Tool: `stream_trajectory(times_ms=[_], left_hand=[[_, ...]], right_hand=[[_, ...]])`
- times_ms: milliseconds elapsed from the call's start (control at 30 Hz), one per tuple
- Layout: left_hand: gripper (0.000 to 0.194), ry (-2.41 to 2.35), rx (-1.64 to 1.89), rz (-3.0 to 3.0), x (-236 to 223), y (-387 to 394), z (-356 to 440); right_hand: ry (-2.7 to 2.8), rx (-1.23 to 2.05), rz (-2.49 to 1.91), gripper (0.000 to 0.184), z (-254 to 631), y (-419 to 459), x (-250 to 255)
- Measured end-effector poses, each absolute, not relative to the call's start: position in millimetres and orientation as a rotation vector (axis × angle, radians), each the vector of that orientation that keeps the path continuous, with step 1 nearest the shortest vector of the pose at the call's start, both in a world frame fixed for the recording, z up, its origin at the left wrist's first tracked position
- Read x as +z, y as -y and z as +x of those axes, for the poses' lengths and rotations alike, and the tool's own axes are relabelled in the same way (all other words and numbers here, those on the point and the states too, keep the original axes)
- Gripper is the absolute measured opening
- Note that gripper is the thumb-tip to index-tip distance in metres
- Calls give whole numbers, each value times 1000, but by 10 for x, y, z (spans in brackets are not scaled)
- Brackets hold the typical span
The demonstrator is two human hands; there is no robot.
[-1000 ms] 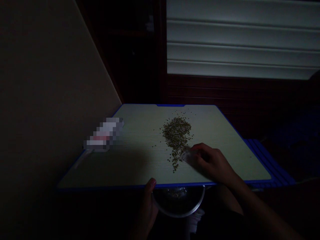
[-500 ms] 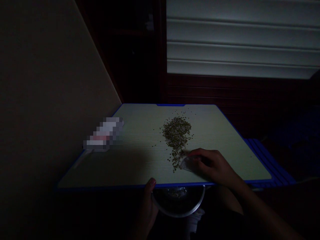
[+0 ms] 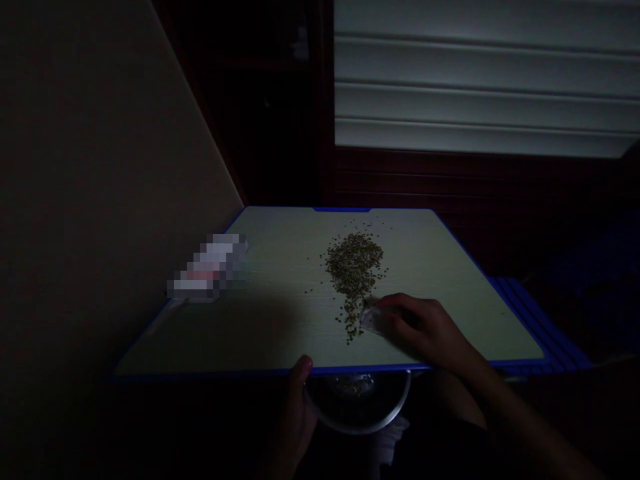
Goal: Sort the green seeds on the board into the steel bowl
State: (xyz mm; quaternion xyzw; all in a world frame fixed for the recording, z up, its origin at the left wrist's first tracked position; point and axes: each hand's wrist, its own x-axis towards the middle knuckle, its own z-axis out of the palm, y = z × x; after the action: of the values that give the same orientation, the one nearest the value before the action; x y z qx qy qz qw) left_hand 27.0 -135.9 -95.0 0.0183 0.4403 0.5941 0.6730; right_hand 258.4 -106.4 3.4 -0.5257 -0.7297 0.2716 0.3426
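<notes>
A loose pile of small green-brown seeds point(image 3: 353, 273) lies on a pale board with a blue edge point(image 3: 260, 333), with stray seeds scattered around it. My right hand point(image 3: 425, 327) rests on the board, pinching a small translucent whitish scrap point(image 3: 373, 317), possibly plastic, against the pile's lower end. Below the board's near edge, my left hand point(image 3: 296, 400) grips the rim of a round metal bowl point(image 3: 360, 429). The bowl holds a little pale matter, and the board hides its far part.
A pixelated object point(image 3: 207, 267) lies at the board's left end, against a beige wall point(image 3: 100, 167). Behind the board are dark wood panelling point(image 3: 400, 173) and a pale slatted blind point(image 3: 480, 73). A ribbed blue object point(image 3: 540, 320) sits beyond the board's right edge.
My right hand and its scrap have shifted slightly along the pile's lower end, dipping toward me and then back. My left hand and the bowl have not visibly moved.
</notes>
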Motion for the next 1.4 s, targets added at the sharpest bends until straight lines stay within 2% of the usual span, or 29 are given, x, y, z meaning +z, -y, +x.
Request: stream_trajectory(times_ms=[333, 1033, 1267, 1400], left_hand=[[57, -978, 1229, -36, -891, 1339, 281], [61, -1014, 1293, 12, -877, 1349, 275], [53, -1000, 1211, -18, -835, 1341, 289], [55, -993, 1256, -18, -876, 1348, 274]], right_hand=[[1985, 783, -1280, 24, 2595, 1085, 42], [2118, 875, -1105, 24, 2562, 1102, 76], [2140, 935, -1065, 24, 2555, 1108, 116], [2142, 947, -1049, 23, 2556, 1106, 122]])
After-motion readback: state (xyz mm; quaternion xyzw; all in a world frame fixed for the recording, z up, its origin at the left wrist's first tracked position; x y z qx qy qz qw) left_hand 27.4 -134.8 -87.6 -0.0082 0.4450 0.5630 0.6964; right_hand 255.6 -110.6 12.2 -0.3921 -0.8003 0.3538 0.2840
